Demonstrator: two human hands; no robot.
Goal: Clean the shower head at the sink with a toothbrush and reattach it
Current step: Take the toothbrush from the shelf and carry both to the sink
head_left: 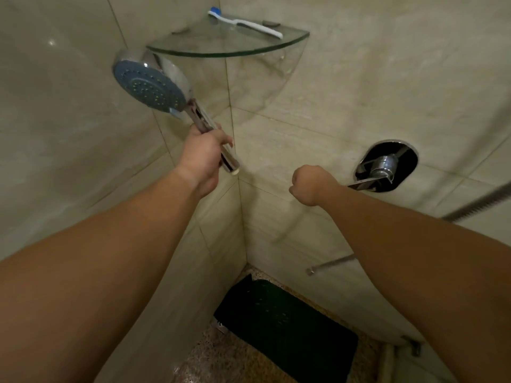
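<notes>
One chrome hand shower head with a round grey-blue spray face is in view, detached from any hose; its bare handle end shows a pale fitting below the grip. The left hand grips the chrome handle, fingers curled round it, holding the head tilted with the spray face toward the left wall, just below the shelf rim. The right hand is curled into a fist and holds nothing visible; it hangs in open air near the lever of the one chrome wall mixer valve, not touching it.

One curved clear-glass corner shelf is fixed across the two tiled walls. On it lies one white toothbrush with a blue head, handle end at the front right rim.

Two lengths of ribbed metal shower hose are visible: one at the right edge, one loose end low by the right wall. One dark green perforated mat lies on the speckled floor in the corner.

Open room lies between the two hands and below the shelf; both walls close the corner.
</notes>
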